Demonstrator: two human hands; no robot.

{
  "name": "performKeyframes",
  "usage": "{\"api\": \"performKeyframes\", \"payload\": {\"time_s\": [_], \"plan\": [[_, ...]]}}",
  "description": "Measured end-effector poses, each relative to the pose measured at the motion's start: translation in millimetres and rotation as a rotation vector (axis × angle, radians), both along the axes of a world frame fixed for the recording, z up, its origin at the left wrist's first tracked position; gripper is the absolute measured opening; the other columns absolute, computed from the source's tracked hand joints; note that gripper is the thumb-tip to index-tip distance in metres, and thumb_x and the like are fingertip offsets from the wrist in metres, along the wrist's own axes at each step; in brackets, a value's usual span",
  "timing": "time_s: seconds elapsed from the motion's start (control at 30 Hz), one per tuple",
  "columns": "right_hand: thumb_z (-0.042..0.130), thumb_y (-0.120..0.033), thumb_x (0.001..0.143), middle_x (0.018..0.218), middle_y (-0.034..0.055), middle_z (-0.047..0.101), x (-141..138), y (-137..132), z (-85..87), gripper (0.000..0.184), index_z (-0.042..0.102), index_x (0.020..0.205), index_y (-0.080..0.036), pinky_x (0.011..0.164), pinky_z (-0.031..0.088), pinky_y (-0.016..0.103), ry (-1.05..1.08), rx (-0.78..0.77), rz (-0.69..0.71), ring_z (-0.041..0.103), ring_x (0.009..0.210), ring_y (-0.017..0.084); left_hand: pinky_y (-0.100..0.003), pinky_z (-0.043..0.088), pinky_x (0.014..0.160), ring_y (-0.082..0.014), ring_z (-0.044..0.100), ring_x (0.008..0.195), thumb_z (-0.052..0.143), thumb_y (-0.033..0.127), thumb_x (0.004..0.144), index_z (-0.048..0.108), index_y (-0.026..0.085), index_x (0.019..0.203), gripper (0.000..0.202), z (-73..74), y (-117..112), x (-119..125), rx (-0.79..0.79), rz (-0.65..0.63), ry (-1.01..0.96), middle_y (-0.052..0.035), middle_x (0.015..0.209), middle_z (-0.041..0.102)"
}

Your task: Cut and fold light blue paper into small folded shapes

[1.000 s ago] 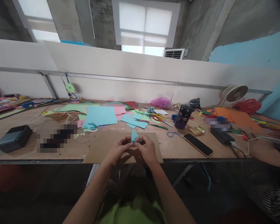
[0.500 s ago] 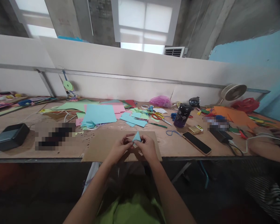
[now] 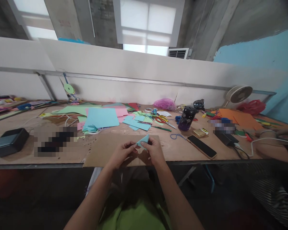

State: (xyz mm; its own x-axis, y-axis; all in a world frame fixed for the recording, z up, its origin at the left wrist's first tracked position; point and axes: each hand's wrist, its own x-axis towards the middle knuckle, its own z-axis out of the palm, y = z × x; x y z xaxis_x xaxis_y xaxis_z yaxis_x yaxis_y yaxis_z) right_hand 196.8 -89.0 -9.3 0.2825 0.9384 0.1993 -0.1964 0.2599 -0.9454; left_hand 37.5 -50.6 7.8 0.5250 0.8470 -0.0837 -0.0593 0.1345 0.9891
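Note:
Between my two hands, above a brown cardboard sheet (image 3: 100,150), is a small folded piece of light blue paper (image 3: 144,139) with a pointed corner. My left hand (image 3: 124,151) pinches its left end between thumb and fingers. On the other side, my right hand (image 3: 155,150) grips the paper with the thumb on its face and the fingers behind it, partly hidden. Beyond the hands lie cut light blue paper strips (image 3: 140,124), a larger light blue sheet (image 3: 103,117) and a green pen (image 3: 162,128).
Scissors (image 3: 166,122) lie behind the pen. To the right are a dark tumbler (image 3: 186,118), a phone (image 3: 201,147) and a small gold box (image 3: 200,133). A dark grey box (image 3: 9,141) sits at far left. Another person's arm (image 3: 273,147) rests at the right edge.
The folded paper has turned from pointing upward to slanting toward the upper right. My left hand has shifted slightly lower and both hands still hold it.

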Motion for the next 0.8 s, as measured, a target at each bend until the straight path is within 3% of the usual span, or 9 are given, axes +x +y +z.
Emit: {"api": "performKeyframes", "payload": {"time_s": [0.17,0.37,0.57,0.8], "plan": [[0.073,-0.034,0.068,0.070,0.0001,0.066,0.6,-1.2,1.1,0.022,0.065,0.077,-0.017,0.058,0.040,0.025,-0.020,-0.014,0.032,0.056,0.061,0.014,-0.020,0.040,0.055,-0.0123,0.057,0.060,0.077,0.045,0.067,0.072,0.019,0.081,0.030,0.5,0.9,-0.4,0.056,0.020,0.002,0.0002,0.066,0.065],[0.075,-0.035,0.068,0.056,-0.0052,0.053,0.4,-2.1,2.5,0.024,0.062,0.073,-0.016,0.044,0.024,0.021,-0.034,-0.035,0.036,0.036,0.046,0.007,-0.020,0.039,0.054,-0.0115,0.054,0.059,0.070,0.047,0.073,0.069,0.018,0.079,0.029,0.9,1.2,-0.5,0.123,0.032,0.066,0.0007,0.065,0.062],[0.073,-0.033,0.069,0.054,-0.0060,0.049,-0.8,-3.1,4.8,0.021,0.061,0.070,-0.016,0.044,0.027,0.021,-0.069,-0.056,0.018,0.039,0.046,0.008,-0.024,0.046,0.063,-0.0146,0.060,0.066,0.070,0.046,0.073,0.065,0.018,0.075,0.029,3.1,-0.8,1.1,0.130,0.057,0.056,-0.0002,0.070,0.064],[0.071,-0.033,0.070,0.054,-0.0057,0.050,-2.3,-4.2,6.7,0.020,0.061,0.072,-0.016,0.042,0.027,0.021,-0.086,-0.081,0.039,0.040,0.045,0.008,-0.022,0.042,0.059,-0.0122,0.056,0.062,0.073,0.045,0.070,0.065,0.017,0.075,0.030,-2.7,1.5,2.8,0.157,0.021,0.058,0.0009,0.067,0.062]]}}
